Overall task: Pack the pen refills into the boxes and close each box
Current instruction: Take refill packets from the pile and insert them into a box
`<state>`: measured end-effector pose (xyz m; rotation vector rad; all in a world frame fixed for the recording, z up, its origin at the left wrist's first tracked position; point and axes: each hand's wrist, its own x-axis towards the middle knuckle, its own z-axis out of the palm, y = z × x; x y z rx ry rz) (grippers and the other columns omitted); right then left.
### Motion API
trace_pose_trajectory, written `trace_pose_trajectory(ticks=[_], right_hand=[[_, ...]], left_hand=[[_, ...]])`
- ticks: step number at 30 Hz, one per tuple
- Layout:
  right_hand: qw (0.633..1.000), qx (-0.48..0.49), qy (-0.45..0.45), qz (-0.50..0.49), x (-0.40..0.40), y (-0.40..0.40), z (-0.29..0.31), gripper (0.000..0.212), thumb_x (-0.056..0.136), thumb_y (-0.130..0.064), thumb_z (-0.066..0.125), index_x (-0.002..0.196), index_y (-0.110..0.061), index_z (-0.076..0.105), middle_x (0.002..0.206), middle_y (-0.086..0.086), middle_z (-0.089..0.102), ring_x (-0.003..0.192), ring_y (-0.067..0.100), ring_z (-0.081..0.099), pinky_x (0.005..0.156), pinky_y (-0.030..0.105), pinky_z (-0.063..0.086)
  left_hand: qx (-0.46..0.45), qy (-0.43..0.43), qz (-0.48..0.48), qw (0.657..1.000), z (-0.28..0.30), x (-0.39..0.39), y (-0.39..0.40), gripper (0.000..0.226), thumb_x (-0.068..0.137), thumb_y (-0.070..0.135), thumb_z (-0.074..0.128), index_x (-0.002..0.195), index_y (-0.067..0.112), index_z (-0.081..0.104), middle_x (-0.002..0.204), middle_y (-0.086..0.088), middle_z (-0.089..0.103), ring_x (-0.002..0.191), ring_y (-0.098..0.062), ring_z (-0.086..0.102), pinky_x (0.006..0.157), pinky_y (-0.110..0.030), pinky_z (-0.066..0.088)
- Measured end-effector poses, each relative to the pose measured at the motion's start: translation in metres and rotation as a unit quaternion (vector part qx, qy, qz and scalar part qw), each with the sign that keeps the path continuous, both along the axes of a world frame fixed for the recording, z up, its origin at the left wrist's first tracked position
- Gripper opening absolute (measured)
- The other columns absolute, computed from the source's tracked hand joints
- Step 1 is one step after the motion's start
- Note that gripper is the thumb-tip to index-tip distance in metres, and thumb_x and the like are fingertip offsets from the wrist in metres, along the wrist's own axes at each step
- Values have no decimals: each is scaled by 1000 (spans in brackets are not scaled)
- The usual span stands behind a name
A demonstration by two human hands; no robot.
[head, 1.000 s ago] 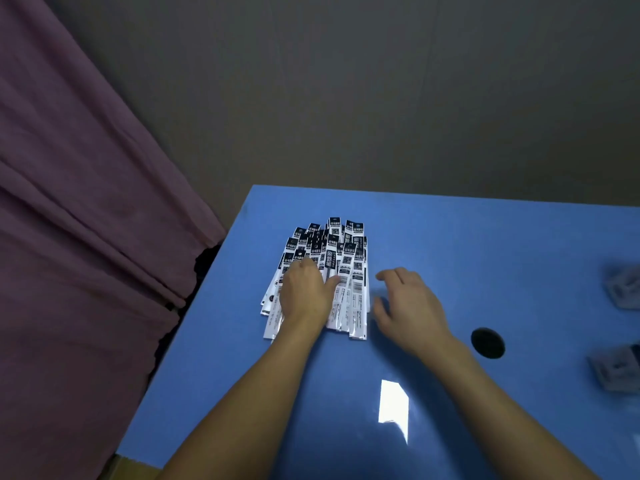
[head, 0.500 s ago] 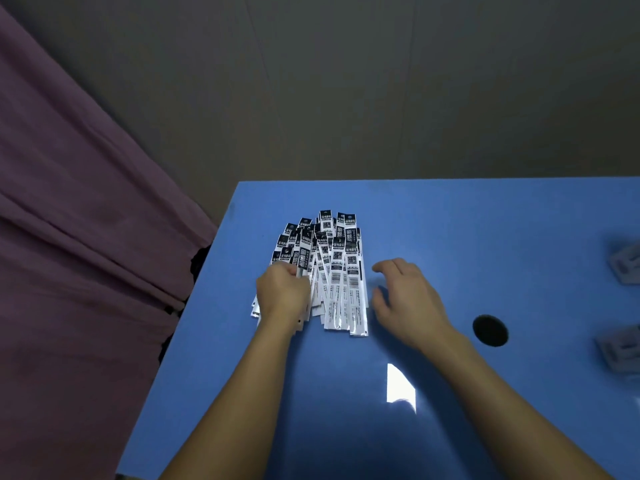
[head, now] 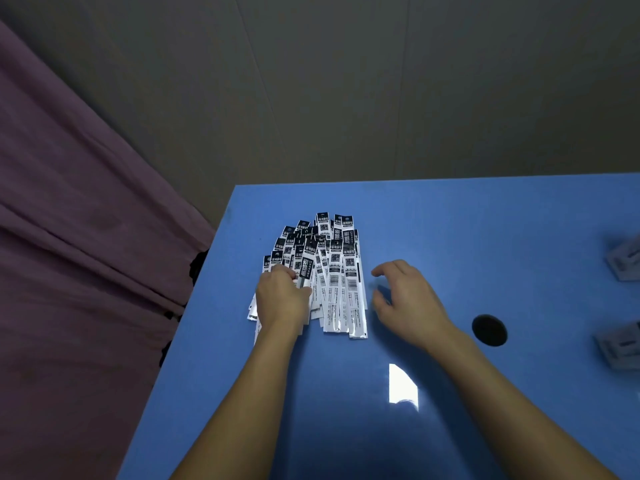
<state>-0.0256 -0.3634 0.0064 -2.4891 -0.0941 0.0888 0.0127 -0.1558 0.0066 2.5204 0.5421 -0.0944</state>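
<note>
over the last second the left hand (head: 282,301) has slid from the middle of the fanned pile of black-and-white sealed pen refill packets (head: 325,271) to its left part, and its fingers have gone from lying flat on top to curling over a packet there. the thumb now presses against one packet beside the black-topped strip, so it looks like the start of lifting a few off, the first move toward packing; nothing is in a box yet.

the pile lies near the far left corner of the glossy blue table (head: 450,237), well apart from the two pale grey cardboard boxes (head: 623,261), which are blurred at the right edge.

the left forearm reaches straight in from below, wrist low, knuckles up over the packets. the right hand (head: 407,299) has barely moved: it hovers just right of the pile, fingers loosely arched, holding nothing, with a round dark hole in the table (head: 489,330) near its wrist.
</note>
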Motion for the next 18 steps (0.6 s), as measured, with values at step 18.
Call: trace_pose_trajectory(ticks=[18], right_hand=[[1000, -1, 4, 16, -3, 13, 3, 37, 92, -24, 56, 128, -15, 54, 128, 2, 55, 121, 23, 50, 97, 35, 46]], left_hand=[[-162, -19, 109, 980, 22, -14, 15, 19, 82, 10, 74, 93, 22, 65, 90, 4, 65, 90, -27, 69, 84, -39, 59]])
